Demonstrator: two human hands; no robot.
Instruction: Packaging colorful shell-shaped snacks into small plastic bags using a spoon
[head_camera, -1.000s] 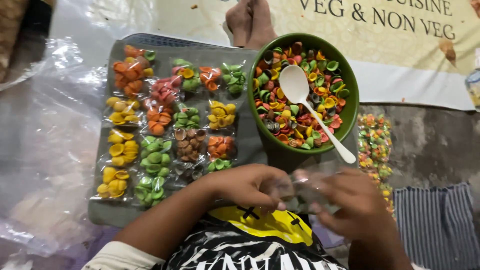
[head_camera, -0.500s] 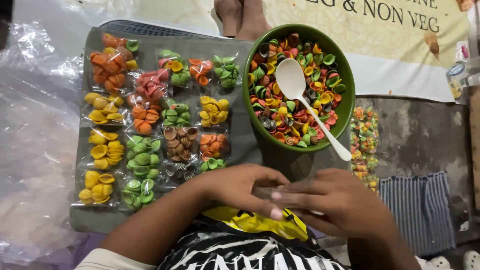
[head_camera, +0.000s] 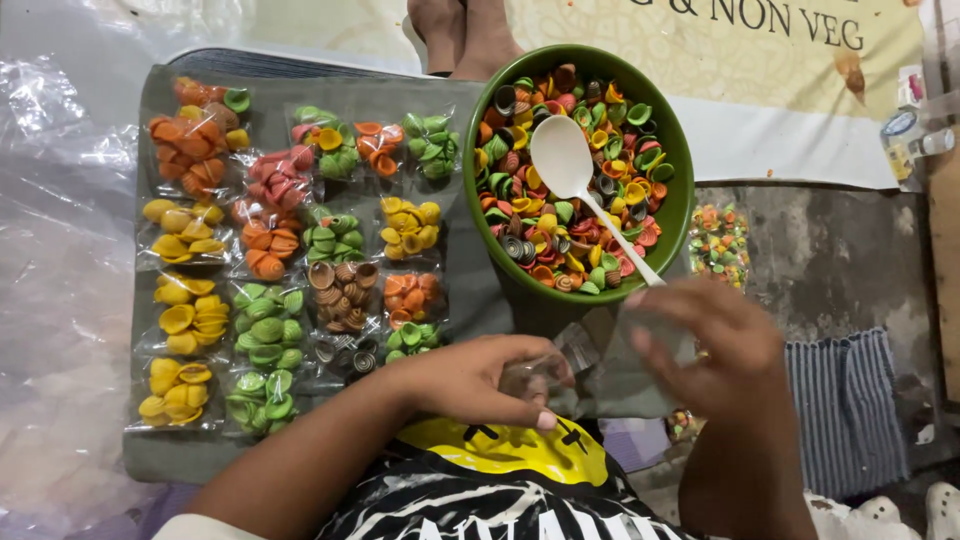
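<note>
My left hand (head_camera: 480, 380) and my right hand (head_camera: 705, 345) hold a small clear plastic bag (head_camera: 590, 350) between them, low in the frame and just in front of a green bowl (head_camera: 680, 210). The bowl is full of small coloured shell-shaped pieces (head_camera: 560, 220), and a white spoon (head_camera: 570, 165) lies in it with its handle pointing toward my right hand. To the left, several small clear packets of sorted pieces (head_camera: 270, 250) in orange, yellow, green, pink and brown lie in rows on a grey board (head_camera: 455, 280).
Crumpled clear plastic sheeting (head_camera: 60, 250) covers the left side. Another person's feet (head_camera: 465, 35) rest beyond the board on a printed banner (head_camera: 780, 90). A filled mixed-colour packet (head_camera: 718, 240) lies right of the bowl, with striped cloth (head_camera: 850, 410) below it and small bottles (head_camera: 915, 135) at far right.
My hands have drawn apart, opening out the clear bag between them. My right hand has risen toward the spoon's handle.
</note>
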